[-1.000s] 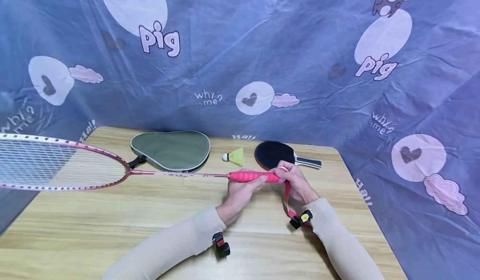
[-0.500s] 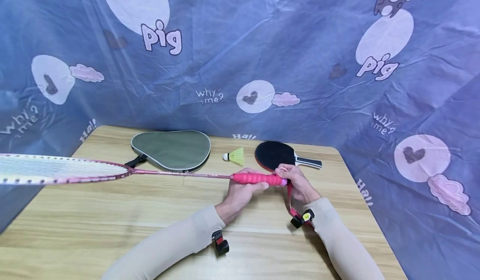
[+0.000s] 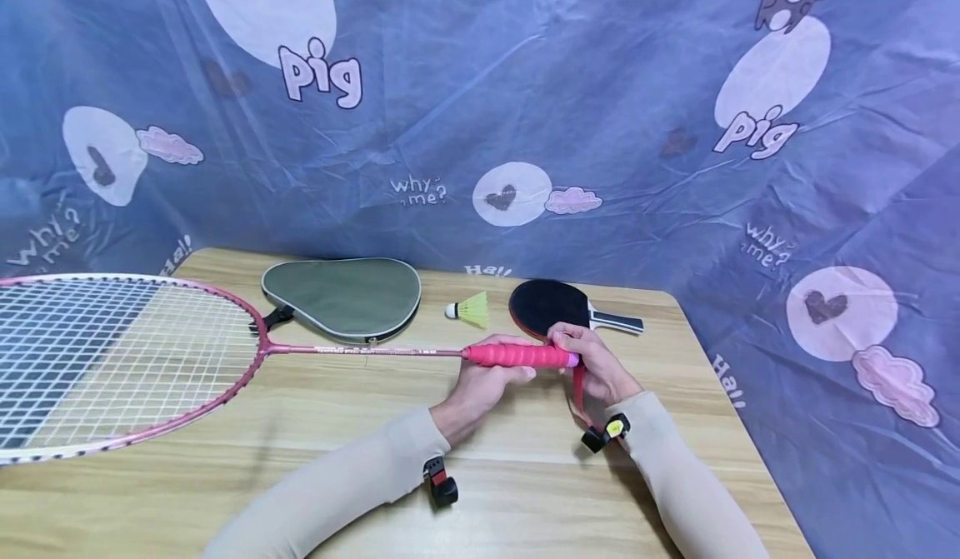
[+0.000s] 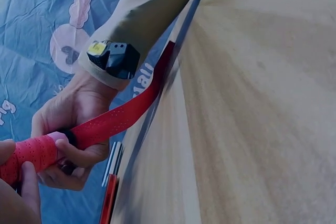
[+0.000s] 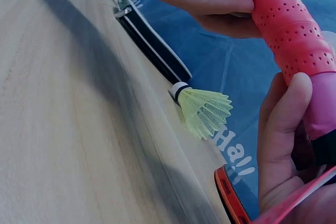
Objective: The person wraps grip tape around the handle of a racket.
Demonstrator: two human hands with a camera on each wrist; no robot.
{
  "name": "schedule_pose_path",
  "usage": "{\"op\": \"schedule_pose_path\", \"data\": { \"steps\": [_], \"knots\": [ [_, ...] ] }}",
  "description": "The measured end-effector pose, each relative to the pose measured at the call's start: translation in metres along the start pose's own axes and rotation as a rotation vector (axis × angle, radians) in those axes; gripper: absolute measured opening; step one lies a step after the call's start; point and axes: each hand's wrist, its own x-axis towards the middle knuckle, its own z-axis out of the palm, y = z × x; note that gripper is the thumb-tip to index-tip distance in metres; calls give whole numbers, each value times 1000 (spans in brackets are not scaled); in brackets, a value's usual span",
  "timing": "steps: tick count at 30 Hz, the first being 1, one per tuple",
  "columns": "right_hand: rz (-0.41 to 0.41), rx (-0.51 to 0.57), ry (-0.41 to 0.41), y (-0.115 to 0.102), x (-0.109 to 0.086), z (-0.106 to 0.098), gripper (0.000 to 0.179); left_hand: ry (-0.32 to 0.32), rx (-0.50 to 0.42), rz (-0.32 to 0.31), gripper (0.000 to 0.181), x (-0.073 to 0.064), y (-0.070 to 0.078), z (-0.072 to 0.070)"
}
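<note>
A pink badminton racket (image 3: 300, 349) is held level over the table, its strung head off to the left. My left hand (image 3: 476, 392) grips the handle from below, thumb along the near side. Perforated pinkish-red grip tape (image 5: 289, 27) is wound round the handle in overlapping turns, leaving a smooth purple section (image 5: 321, 100) and black end bare. My right hand (image 3: 592, 367) holds this bottom end between thumb and curled fingers. From there a loose tape strip (image 4: 121, 120) runs back past the right wrist. Part of the handle is hidden behind my fingers.
Along the back of the wooden table (image 3: 360, 476) lie a green racket case (image 3: 345, 296), a yellow shuttlecock (image 3: 471, 310) and a black table tennis bat (image 3: 547, 305). A blue printed cloth (image 3: 450, 109) hangs behind and at the sides.
The racket has turned about its shaft: its head passed nearly edge-on and now shows its broad face. A pale tape edge at my right fingertips is no longer visible. Both hands stay near the handle.
</note>
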Motion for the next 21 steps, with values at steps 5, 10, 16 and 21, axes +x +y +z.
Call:
{"op": "schedule_pose_path", "data": {
  "steps": [5, 10, 16, 21],
  "knots": [
    [-51, -75, 45, 1, 0, 0, 24, -7, 22, 24, 42, -2, -2, 1],
    [-125, -161, 107, 3, 2, 0, 20, -2, 18, 34, 42, -2, -3, 1],
    [-160, -142, 137, 8, 2, 1, 16, 17, 26, 36, 41, -2, -4, 2],
    [-216, -255, 197, 10, 2, 3, 19, 44, 43, 58, 41, -3, -5, 3]
  ]
}}
